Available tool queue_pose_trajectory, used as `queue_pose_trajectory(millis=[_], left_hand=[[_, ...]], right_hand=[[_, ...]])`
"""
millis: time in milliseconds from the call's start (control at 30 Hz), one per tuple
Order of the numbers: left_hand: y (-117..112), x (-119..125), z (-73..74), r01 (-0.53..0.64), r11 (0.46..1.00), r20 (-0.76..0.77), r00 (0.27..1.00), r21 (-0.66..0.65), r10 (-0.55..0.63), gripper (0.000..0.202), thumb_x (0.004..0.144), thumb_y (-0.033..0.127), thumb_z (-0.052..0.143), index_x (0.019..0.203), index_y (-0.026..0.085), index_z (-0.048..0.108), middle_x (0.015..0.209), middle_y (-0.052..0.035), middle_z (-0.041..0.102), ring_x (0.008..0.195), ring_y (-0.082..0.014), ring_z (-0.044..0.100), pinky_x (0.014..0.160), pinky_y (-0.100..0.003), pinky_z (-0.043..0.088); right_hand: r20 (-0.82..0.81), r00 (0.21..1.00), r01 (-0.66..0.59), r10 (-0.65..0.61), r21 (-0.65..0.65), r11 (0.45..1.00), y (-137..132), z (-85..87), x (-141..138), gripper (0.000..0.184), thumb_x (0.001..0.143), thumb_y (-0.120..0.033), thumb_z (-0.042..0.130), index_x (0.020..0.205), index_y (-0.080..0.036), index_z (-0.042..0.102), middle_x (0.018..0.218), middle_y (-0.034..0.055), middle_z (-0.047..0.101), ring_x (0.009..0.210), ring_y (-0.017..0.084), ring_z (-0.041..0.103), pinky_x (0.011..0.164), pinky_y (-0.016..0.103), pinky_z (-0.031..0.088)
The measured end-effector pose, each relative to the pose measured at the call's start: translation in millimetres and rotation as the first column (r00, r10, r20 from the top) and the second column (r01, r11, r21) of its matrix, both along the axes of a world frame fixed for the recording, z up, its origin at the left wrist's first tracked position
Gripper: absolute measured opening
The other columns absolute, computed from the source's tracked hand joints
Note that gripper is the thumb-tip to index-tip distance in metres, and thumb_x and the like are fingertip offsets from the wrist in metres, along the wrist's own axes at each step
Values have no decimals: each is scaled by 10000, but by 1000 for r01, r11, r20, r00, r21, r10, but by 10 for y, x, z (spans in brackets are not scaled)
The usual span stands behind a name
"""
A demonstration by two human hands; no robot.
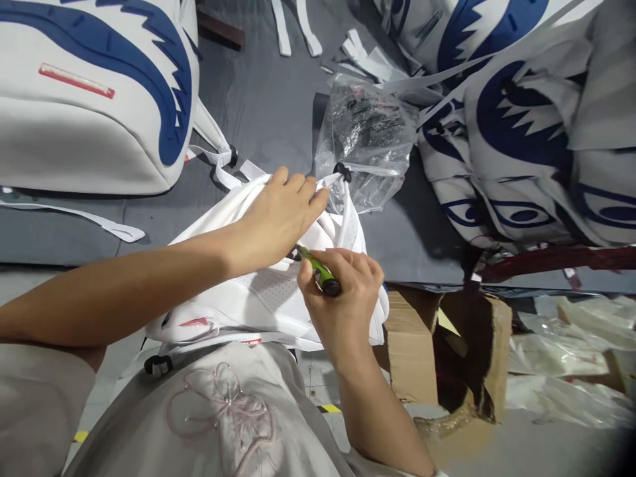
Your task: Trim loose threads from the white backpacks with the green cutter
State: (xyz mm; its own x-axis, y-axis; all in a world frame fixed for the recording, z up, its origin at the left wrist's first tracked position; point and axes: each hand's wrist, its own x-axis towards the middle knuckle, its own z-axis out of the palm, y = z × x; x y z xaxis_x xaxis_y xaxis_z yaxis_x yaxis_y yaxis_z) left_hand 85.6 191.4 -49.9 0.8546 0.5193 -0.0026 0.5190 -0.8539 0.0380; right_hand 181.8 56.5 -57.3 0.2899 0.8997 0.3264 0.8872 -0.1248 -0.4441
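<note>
A white backpack [258, 291] lies against my body at the edge of the grey table [268, 99]. My left hand [278, 215] rests on top of it, fingers closed around a fold of the white fabric and a strap. My right hand [342, 291] pinches a green lighter [318, 270], its tip touching the bag just under my left hand. A black strap buckle [342, 171] sits just beyond my left fingertips.
A finished white and blue backpack [94, 93] stands at the far left. Several more are piled at the right [527, 132]. A clear plastic bag [365, 136] lies behind the buckle. Loose white straps [298, 30] lie at the back. An open cardboard box [447, 351] stands on the floor to my right.
</note>
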Motion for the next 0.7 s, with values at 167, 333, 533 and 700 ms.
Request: queue_pose_trajectory(millis=[167, 333, 533, 700], left_hand=[[2, 5, 22, 3, 1000, -35, 999, 30, -2, 695, 848, 176, 536, 1507, 174, 315, 1390, -156, 537, 1215, -342, 505, 1017, -460, 333], [-1, 5, 45, 29, 995, -58, 998, 97, -24, 635, 859, 172, 549, 1470, 109, 388, 1388, -172, 545, 1153, -307, 528, 961, -412, 377], [-9, -12, 54, 24, 995, -51, 999, 94, -19, 654, 830, 174, 600, 1453, 102, 411, 1332, -162, 567, 1141, -304, 525, 979, -403, 373], [-5, -7, 49, 23, 996, -49, 999, 89, -19, 693, 801, 167, 624, 1454, 86, 408, 1334, -166, 562, 1134, -308, 526, 967, -405, 374]], right_hand=[[-21, 998, -51, 51, -3, 999, 0, -9, -3, 49, 874, -240, 625, 885, -253, 671, 816, 21, 720, 838, 235, 651, 916, 460, 417], [-14, 999, -41, 42, 11, 999, -5, -25, 12, 43, 889, -259, 622, 885, -250, 664, 819, 30, 721, 826, 234, 652, 907, 460, 419], [0, 1000, -14, 14, 15, 1000, 6, -15, 15, 46, 883, -256, 620, 860, -248, 659, 782, 21, 710, 816, 237, 651, 917, 470, 407], [-35, 999, -35, 34, -10, 999, 20, -9, 45, 61, 877, -250, 624, 837, -234, 667, 775, 30, 716, 788, 235, 654, 855, 441, 430]])
